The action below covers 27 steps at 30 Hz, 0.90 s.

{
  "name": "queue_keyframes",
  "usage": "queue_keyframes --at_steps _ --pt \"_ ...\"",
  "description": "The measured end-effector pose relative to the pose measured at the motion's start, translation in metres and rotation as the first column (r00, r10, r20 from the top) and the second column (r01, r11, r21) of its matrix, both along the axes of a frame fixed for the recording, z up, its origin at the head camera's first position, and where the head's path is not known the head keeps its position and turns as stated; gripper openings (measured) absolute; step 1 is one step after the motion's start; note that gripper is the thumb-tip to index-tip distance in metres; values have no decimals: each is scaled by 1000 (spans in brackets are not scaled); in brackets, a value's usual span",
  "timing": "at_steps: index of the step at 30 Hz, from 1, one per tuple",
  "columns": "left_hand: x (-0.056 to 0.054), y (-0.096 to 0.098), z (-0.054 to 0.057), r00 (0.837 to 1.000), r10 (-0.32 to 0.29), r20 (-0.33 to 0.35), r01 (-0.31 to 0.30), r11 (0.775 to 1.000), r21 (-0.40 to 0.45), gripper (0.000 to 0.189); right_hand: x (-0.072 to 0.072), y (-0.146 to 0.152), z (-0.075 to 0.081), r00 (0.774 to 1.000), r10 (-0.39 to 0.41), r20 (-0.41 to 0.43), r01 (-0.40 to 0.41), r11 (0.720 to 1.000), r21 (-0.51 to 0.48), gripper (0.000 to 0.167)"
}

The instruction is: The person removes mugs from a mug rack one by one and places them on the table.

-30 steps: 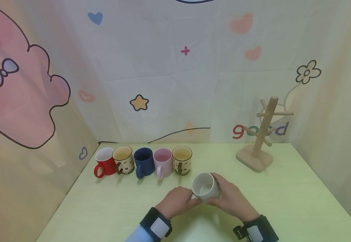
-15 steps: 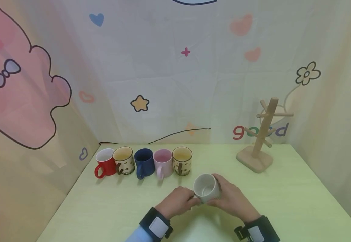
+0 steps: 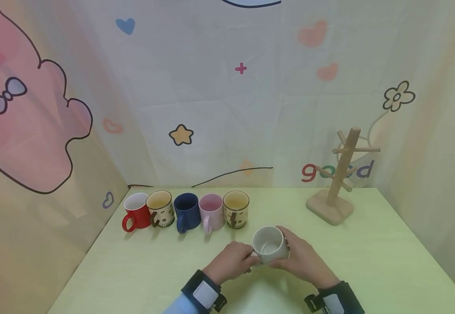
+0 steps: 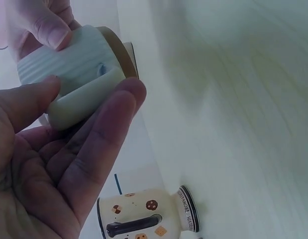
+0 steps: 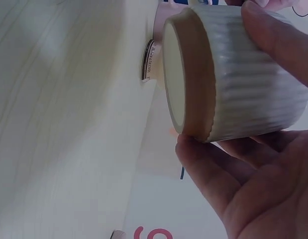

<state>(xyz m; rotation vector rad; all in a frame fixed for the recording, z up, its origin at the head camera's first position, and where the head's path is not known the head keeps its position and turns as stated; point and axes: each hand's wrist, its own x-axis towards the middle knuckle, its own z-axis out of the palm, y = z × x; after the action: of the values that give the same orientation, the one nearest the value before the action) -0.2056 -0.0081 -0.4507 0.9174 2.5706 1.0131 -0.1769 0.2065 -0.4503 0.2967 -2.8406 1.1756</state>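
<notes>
A white ribbed mug [image 3: 270, 247] with a bare tan band round its base is held up off the table, its mouth tilted toward the head camera. My right hand [image 3: 307, 264] grips its body from the right; in the right wrist view the thumb and fingers [image 5: 206, 169] lie on opposite sides of the ribbed wall. From the left, my left hand [image 3: 231, 261] pinches the handle [image 4: 86, 99], with the thumb on one side and the fingers on the other. The inside of the mug looks bare.
Along the back left stand a red mug [image 3: 138, 213], a patterned cream mug [image 3: 163, 209], a blue mug [image 3: 188, 211], a pink mug [image 3: 213, 211] and another patterned cream mug [image 3: 237, 209]. A wooden mug tree [image 3: 341, 174] with bare pegs stands at the back right.
The white mug has shifted slightly to the right and turned a little in the hands. Both hands have kept hold of it; the other mugs and the mug tree have stayed put.
</notes>
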Motion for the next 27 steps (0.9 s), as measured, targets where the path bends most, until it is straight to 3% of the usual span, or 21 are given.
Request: queue_keyframes --at_steps 10,27 --pt "1 1 2 1000 20 -21 -20 999 30 17 2 6 1 999 19 -34 -19 1000 13 89" --pt "-2 6 3 995 72 -69 -69 996 48 19 0 17 4 1000 12 3 -12 999 40 95"
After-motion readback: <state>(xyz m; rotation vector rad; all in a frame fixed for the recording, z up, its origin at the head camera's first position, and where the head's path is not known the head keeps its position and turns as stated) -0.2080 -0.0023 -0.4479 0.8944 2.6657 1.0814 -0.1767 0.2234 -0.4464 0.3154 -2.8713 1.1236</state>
